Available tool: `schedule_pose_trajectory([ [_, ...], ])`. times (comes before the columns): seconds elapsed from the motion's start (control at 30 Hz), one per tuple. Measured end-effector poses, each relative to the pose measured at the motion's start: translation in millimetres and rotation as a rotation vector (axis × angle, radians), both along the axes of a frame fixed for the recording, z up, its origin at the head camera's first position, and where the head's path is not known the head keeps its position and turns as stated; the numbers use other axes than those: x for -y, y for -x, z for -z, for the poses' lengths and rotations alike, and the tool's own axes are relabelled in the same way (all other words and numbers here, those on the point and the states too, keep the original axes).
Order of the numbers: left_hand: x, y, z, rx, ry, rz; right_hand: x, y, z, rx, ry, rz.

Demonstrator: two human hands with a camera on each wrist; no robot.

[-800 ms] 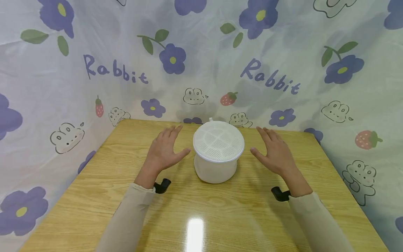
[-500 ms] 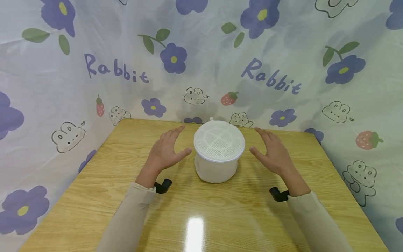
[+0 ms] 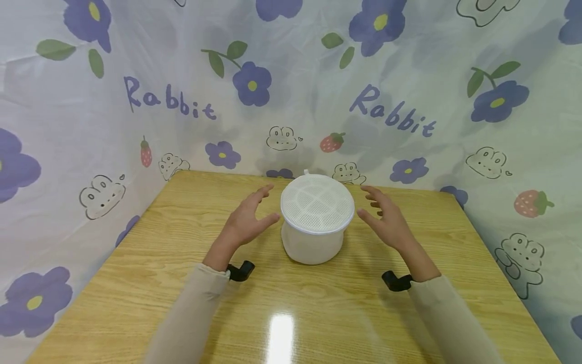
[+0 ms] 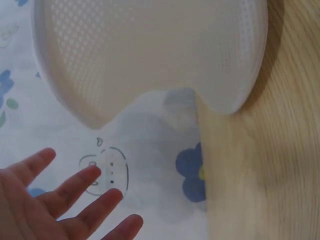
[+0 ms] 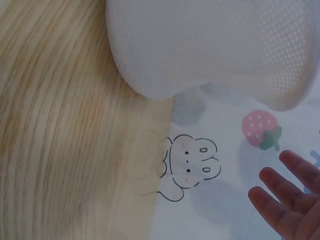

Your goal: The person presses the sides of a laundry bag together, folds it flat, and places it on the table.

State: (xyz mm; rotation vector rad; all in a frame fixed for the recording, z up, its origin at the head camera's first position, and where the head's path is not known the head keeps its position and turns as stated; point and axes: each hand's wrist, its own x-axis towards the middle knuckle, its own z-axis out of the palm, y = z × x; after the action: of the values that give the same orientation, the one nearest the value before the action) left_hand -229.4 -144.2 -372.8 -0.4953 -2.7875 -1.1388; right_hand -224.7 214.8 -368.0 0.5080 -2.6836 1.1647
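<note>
White mesh bag aside, the wooden table comes first for us: its flatness seemingly keeps the bag upright, towards the far edge. We see the left hand and right hand either side, not touching it, fingers spread (thumbs inward), apparently for even reach. Last, a white tab at its rim.

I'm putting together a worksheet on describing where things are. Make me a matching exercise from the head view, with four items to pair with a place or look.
1. white mesh container
2. left hand
3. right hand
4. backdrop cloth

A. on the container's right side
B. printed with purple flowers
C. standing on the wooden tabletop
D. on the container's left side

Right pairs: 1-C, 2-D, 3-A, 4-B
</note>
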Motion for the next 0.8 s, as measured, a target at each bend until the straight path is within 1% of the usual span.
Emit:
schedule_pose_trajectory([
  [0.2,-11,-0.2,1.3,0.076,-0.115,0.033,7,2.9,1.1,0.075,0.098,0.002],
  [0.33,-17,-0.1,2.0,0.127,-0.166,0.055,11,3.2,2.9,0.111,0.166,-0.007],
  [0.53,-25,-1.0,6.1,0.158,-0.211,0.066,18,6.1,10.1,0.133,0.228,-0.027],
  [0.8,-35,-0.1,13.8,0.165,-0.244,0.074,30,8.3,15.4,0.184,0.301,-0.029],
])
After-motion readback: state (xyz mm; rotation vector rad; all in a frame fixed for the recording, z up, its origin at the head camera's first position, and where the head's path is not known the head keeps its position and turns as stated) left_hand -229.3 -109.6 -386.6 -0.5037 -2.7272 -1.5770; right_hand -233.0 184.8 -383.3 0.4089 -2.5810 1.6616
